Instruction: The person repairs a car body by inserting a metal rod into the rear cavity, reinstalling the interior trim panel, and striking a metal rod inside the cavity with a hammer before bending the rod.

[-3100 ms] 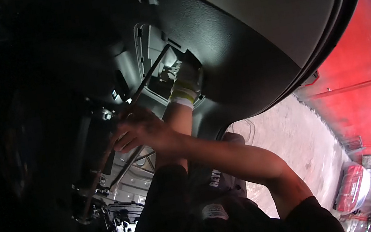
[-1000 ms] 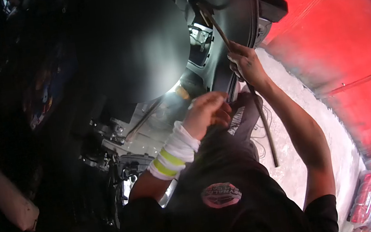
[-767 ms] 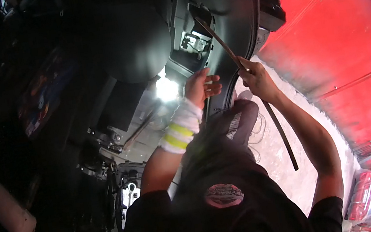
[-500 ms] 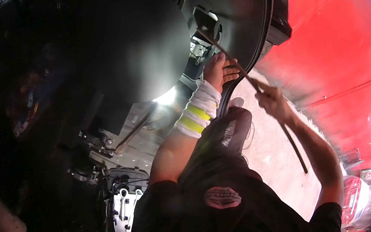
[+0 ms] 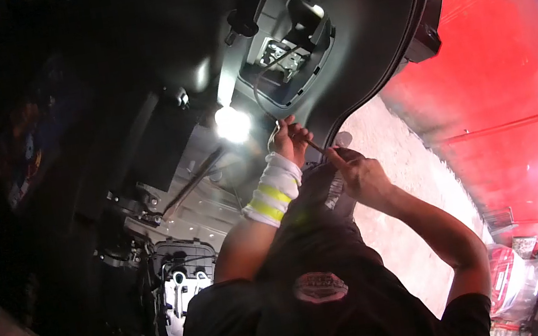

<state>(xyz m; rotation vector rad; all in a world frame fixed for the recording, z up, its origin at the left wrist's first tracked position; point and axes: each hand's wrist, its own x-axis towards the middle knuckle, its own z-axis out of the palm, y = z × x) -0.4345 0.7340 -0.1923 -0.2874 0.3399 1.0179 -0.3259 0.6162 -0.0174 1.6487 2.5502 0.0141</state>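
A thin dark cable (image 5: 258,91) comes out of an opening (image 5: 328,53) in a dark trim panel (image 5: 358,22), loops to the left and runs down to my hands. Whether it is a wire or a narrow hose I cannot tell. My left hand (image 5: 288,140), its wrist wrapped in a white and yellow band (image 5: 272,192), has its fingers closed round the cable just below the opening. Close by at the lower right, my right hand (image 5: 363,176) pinches the same cable, index finger stretched along it. Pale metal parts (image 5: 291,60) show inside the opening.
A bright lamp (image 5: 232,124) shines left of my left hand. A black rubber seal (image 5: 386,79) edges the panel, with a red surface (image 5: 498,71) beyond it. A tool holder (image 5: 180,292) with metal tools lies at the lower left.
My right hand has moved up and left, close to my left hand. My left hand has dropped away from the opening. The cable, straight before, now bends in a loop. The view has shifted.
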